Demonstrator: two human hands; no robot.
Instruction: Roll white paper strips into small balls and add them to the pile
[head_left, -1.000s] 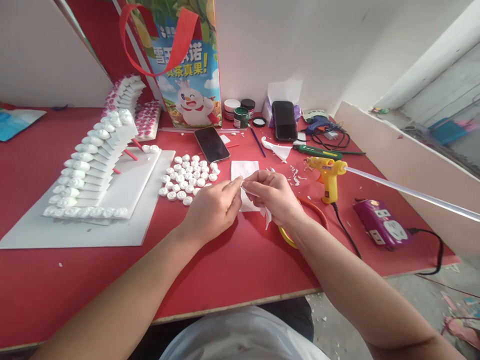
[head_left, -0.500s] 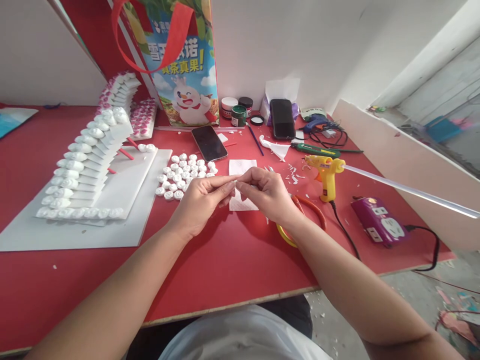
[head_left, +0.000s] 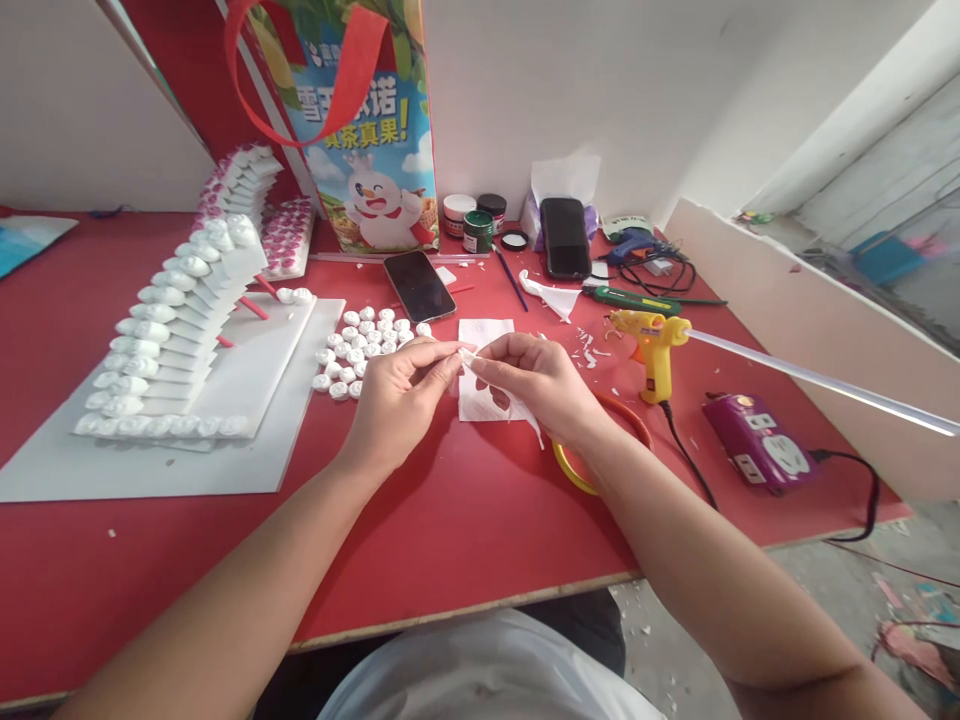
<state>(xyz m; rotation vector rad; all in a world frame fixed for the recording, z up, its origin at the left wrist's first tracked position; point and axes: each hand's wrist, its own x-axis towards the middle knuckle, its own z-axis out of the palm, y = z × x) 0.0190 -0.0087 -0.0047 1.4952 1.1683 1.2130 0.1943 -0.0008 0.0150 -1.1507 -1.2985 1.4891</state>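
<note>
Between my two hands is a small twisted strip of white paper (head_left: 468, 358). My left hand (head_left: 401, 400) pinches its left end between thumb and index finger. My right hand (head_left: 534, 385) pinches the strip too, and a thin white tail hangs down below its fingers. Beneath the hands lies a flat sheet of white tissue (head_left: 484, 405). Several small white paper rosettes (head_left: 356, 355) are grouped just left of it. Further left, a stepped white model (head_left: 169, 340) edged with rosettes rests on a white board (head_left: 255, 470).
A yellow glue gun (head_left: 655, 360), a purple power box (head_left: 761, 445) and orange-and-yellow-handled tool (head_left: 574, 470) lie on the right. Behind are two phones (head_left: 418, 286), paint jars (head_left: 478, 232), a green-handled tool (head_left: 637, 301) and a printed bag (head_left: 375, 170).
My hands have shifted slightly, with the right fingers more spread. More of the white strip shows between the fingertips, and its tail now hangs below my right hand.
</note>
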